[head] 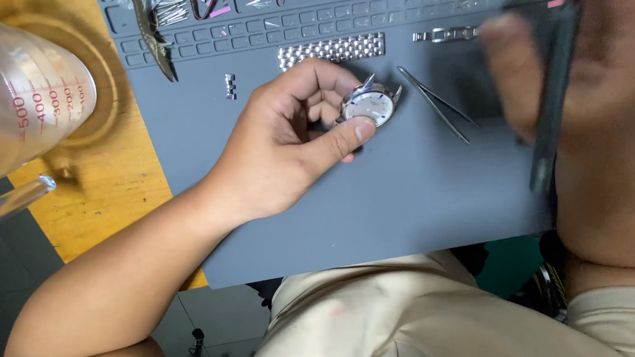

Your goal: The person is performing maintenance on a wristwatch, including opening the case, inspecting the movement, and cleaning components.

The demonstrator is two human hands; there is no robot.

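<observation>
Pinched between thumb and fingers, the left hand (276,155) grip clamps a watch case (369,105) over the grey work mat (383,211). Blurred, the right hand (553,47) closes around a dark tool (551,102) near tweezers (434,101) and a metal bracelet strip (331,50).

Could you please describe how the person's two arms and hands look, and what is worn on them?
Both arms are bare from the upper arm down. The left hand carries no glove, ring, watch or bracelet, and its wrist is bare too. A short beige sleeve edge shows at the left upper arm, and another at the right. The right hand is blurred; no glove shows on it, and finer details cannot be told.
</observation>
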